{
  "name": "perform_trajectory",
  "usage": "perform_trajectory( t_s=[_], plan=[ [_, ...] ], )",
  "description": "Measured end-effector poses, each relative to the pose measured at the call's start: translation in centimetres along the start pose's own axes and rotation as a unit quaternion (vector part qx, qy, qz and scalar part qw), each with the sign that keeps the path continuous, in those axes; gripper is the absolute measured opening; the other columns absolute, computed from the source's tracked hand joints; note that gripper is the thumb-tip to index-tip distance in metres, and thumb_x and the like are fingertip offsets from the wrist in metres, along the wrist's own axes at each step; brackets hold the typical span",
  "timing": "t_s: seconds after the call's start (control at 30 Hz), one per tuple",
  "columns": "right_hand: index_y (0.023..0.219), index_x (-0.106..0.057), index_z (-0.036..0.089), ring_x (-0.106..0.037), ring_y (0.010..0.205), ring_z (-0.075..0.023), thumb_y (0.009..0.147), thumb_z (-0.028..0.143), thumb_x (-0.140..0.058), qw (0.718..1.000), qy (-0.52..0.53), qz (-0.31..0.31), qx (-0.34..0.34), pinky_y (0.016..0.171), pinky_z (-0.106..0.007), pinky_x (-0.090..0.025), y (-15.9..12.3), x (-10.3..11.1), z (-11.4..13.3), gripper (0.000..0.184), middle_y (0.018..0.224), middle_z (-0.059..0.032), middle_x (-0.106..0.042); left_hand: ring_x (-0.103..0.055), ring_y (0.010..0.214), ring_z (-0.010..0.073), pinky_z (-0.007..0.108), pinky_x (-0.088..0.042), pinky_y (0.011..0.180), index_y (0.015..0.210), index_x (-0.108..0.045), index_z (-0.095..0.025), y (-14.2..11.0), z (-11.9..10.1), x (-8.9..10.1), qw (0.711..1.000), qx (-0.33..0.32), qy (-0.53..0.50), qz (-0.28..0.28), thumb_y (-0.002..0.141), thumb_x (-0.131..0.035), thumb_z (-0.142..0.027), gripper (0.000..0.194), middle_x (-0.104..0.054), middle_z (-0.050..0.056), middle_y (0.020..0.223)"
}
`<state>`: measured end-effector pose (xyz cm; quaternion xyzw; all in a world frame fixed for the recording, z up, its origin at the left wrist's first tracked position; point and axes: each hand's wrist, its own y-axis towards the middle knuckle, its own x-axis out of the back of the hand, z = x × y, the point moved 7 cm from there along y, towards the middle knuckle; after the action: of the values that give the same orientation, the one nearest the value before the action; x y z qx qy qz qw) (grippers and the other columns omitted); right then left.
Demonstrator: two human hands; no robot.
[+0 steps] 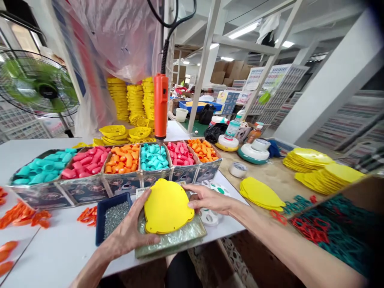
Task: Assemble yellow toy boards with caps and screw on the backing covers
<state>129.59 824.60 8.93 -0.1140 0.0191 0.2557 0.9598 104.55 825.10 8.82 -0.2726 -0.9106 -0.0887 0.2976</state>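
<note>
Both hands hold a flat yellow plastic plate [169, 206] with a lobed outline and small holes near its edge. My left hand [129, 230] grips its left side, the thumb along the lower edge. On the right edge, my right hand [207, 199] pinches the plate between thumb and fingers. Beneath it lies a pad wrapped in clear film [183, 238], at the table's front edge. An orange electric screwdriver [161, 106] hangs upright behind the plate. To the left of the plate is a dark blue tray [99, 224] of small metal screws, partly behind my left hand.
A row of boxes [120, 182] holds teal, pink and orange plastic parts. Yellow plates [261, 194] lie stacked at right, beside a box of red and teal pieces [312, 230]. Orange pieces [21, 214] lie at left. Yellow shells [118, 98] stand stacked behind; a fan [45, 86] is far left.
</note>
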Motion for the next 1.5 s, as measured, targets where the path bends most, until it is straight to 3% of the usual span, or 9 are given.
perform_trajectory(
  t_s=[0.3,0.5,0.63,0.83,1.0,1.2,1.3,1.4,1.5],
  plan=[
    [0.148,-0.046,0.027,-0.047,0.060,-0.0099,0.070,0.025,-0.089,1.000,-0.004,-0.005,-0.014,0.047,-0.017,-0.040,0.7,0.8,-1.6,0.089,0.073,0.0045,-0.060,-0.024,0.153,0.0362,0.053,-0.021,0.125,0.160,-0.017,-0.021,-0.2,-0.2,0.1,1.000,-0.011,0.002,-0.013,0.061,-0.086,-0.062,0.128,-0.024,0.017,0.167],
    [0.145,-0.050,0.027,-0.054,0.071,-0.0124,0.067,0.028,-0.090,0.999,-0.031,-0.012,-0.004,0.049,-0.018,-0.042,0.4,0.2,-0.3,0.088,0.098,-0.0030,-0.066,-0.025,0.153,0.0356,0.053,-0.025,0.123,0.161,-0.015,-0.025,-0.2,-0.8,0.1,1.000,0.000,0.000,-0.006,0.074,-0.076,-0.063,0.113,-0.023,0.012,0.168],
    [0.143,-0.052,0.029,-0.057,0.071,-0.0146,0.065,0.034,-0.089,0.998,-0.062,-0.030,-0.008,0.051,-0.021,-0.044,0.2,0.3,-0.1,0.087,0.104,-0.0052,-0.067,-0.030,0.151,0.0351,0.054,-0.028,0.122,0.160,-0.018,-0.029,0.2,-0.2,0.0,0.999,0.016,0.022,-0.031,0.083,-0.067,-0.061,0.097,-0.028,0.010,0.167],
    [0.151,-0.042,0.028,-0.059,0.071,-0.0153,0.070,0.033,-0.085,0.991,-0.128,-0.036,-0.004,0.048,-0.021,-0.046,0.2,0.3,0.1,0.092,0.101,-0.0062,-0.067,-0.038,0.147,0.0359,0.054,-0.031,0.121,0.160,-0.021,-0.029,0.6,0.9,-0.4,0.998,-0.007,0.039,-0.055,0.084,-0.067,-0.059,0.094,-0.034,0.011,0.165],
    [0.151,-0.042,0.026,-0.058,0.075,-0.0127,0.069,0.027,-0.084,0.979,-0.198,-0.040,0.034,0.053,-0.020,-0.048,0.3,0.1,1.0,0.093,0.136,-0.0121,-0.056,-0.037,0.147,0.0364,0.054,-0.031,0.120,0.160,-0.021,-0.026,0.7,0.3,-0.2,0.998,0.004,0.041,-0.052,0.083,-0.066,-0.061,0.096,-0.034,0.012,0.165],
    [0.155,-0.035,0.027,-0.057,0.070,-0.0125,0.071,0.034,-0.084,0.985,-0.171,-0.019,0.000,0.051,-0.020,-0.046,0.0,-0.1,0.7,0.098,0.128,-0.0103,-0.063,-0.035,0.149,0.0364,0.053,-0.031,0.121,0.159,-0.024,-0.017,0.6,-0.8,0.1,0.999,0.027,0.015,-0.042,0.079,-0.069,-0.059,0.101,-0.033,0.016,0.164],
    [0.144,-0.052,0.028,-0.060,0.077,-0.0149,0.072,0.042,-0.084,0.974,-0.217,-0.041,0.047,0.059,-0.022,-0.048,0.5,-0.2,1.9,0.081,0.128,-0.0061,-0.066,-0.035,0.149,0.0360,0.053,-0.030,0.121,0.158,-0.025,-0.018,0.4,-0.9,0.2,0.999,0.031,0.003,-0.042,0.076,-0.072,-0.058,0.103,-0.033,0.016,0.164],
    [0.118,-0.073,0.022,-0.063,0.086,-0.0206,0.083,0.052,-0.071,0.942,-0.288,-0.134,0.108,0.070,-0.028,-0.048,2.1,0.1,3.4,0.046,0.110,-0.0054,-0.073,-0.035,0.149,0.0346,0.050,-0.030,0.122,0.158,-0.025,-0.018,0.3,-0.9,0.3,0.999,0.039,0.001,-0.036,0.074,-0.075,-0.055,0.104,-0.033,0.016,0.164],
    [0.101,-0.078,0.018,-0.064,0.084,-0.0229,0.090,0.053,-0.060,0.926,-0.306,-0.187,0.120,0.071,-0.030,-0.045,4.4,0.1,3.8,0.041,0.096,-0.0065,-0.076,-0.039,0.146,0.0353,0.051,-0.033,0.121,0.156,-0.030,-0.018,0.5,-0.9,0.7,0.998,0.047,0.000,-0.045,0.071,-0.078,-0.051,0.104,-0.040,0.016,0.161]
  ],
)
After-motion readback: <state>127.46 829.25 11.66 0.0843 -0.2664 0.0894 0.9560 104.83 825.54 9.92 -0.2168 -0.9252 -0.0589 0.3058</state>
